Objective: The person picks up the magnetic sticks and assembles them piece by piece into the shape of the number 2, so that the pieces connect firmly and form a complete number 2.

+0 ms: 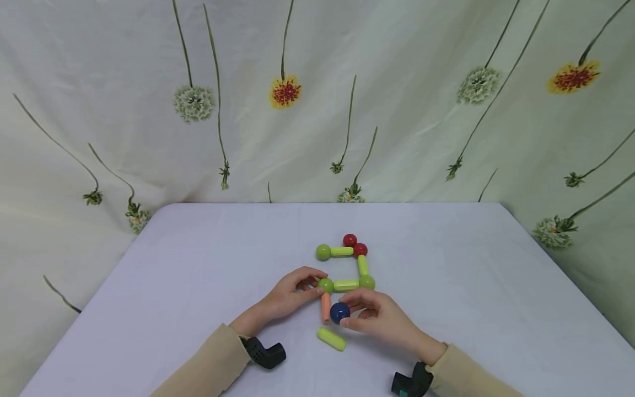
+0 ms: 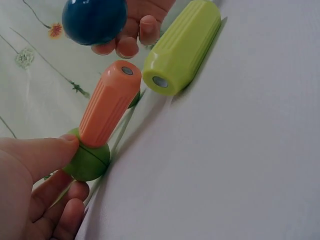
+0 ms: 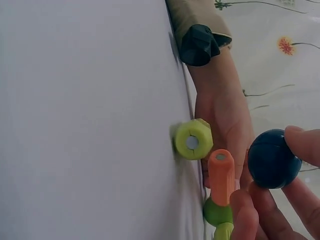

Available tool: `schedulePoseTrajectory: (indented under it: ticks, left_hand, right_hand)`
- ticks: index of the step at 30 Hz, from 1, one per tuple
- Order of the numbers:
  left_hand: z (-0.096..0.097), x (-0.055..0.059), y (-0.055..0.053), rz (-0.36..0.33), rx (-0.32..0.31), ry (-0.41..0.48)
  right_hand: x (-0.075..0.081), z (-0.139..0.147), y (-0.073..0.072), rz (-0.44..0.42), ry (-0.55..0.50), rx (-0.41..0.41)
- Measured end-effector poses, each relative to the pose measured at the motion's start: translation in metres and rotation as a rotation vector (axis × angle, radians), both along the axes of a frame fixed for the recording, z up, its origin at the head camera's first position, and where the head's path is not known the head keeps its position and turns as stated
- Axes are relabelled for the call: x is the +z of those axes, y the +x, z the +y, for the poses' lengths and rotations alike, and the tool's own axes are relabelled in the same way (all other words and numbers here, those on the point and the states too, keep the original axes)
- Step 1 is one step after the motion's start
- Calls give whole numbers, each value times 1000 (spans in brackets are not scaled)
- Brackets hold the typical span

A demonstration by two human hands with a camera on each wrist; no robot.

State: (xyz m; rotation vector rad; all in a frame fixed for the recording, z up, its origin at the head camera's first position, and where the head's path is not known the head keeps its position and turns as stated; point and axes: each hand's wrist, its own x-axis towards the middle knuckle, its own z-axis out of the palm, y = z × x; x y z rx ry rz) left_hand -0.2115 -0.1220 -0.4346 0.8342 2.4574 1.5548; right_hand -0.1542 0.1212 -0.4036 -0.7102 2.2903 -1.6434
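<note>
My left hand (image 1: pixel 296 292) grips a green ball (image 1: pixel 326 285) between thumb and fingers. An orange magnetic rod (image 2: pixel 111 104) is joined to that ball, its free end showing a metal disc. Another yellow-green rod (image 1: pixel 346 285) runs from the held ball to a second green ball (image 1: pixel 367 282) on the right. My right hand (image 1: pixel 379 317) pinches a dark blue ball (image 1: pixel 339 312) beside the orange rod, near its free end. In the right wrist view the blue ball (image 3: pixel 274 159) sits between thumb and fingertips.
A loose yellow-green rod (image 1: pixel 331 338) lies on the white table (image 1: pixel 198 242) nearer to me. Farther back, more rods link a red ball (image 1: pixel 360 250) and a green ball (image 1: pixel 323 252); another red ball (image 1: pixel 349 240) sits against the first. A flowered cloth (image 1: pixel 397 99) hangs behind.
</note>
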Motion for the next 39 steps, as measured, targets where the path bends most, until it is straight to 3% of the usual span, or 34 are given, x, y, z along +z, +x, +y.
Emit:
schedulePoseTrajectory:
  ticks: [16, 25, 28, 34, 39]
  left_hand:
    - [1, 2, 2, -3, 29, -22]
    - [7, 34, 20, -20, 21, -22]
    - [6, 29, 18, -16, 25, -20]
    - [2, 6, 5, 1, 25, -22]
    - [1, 3, 3, -1, 17, -4]
  right_hand:
    - [-10, -5, 6, 17, 20, 79]
    - [-12, -7, 8, -6, 10, 97]
    - [-13, -8, 8, -16, 3, 104]
    - [-17, -9, 8, -8, -11, 99]
    - [-18, -10, 9, 6, -22, 100]
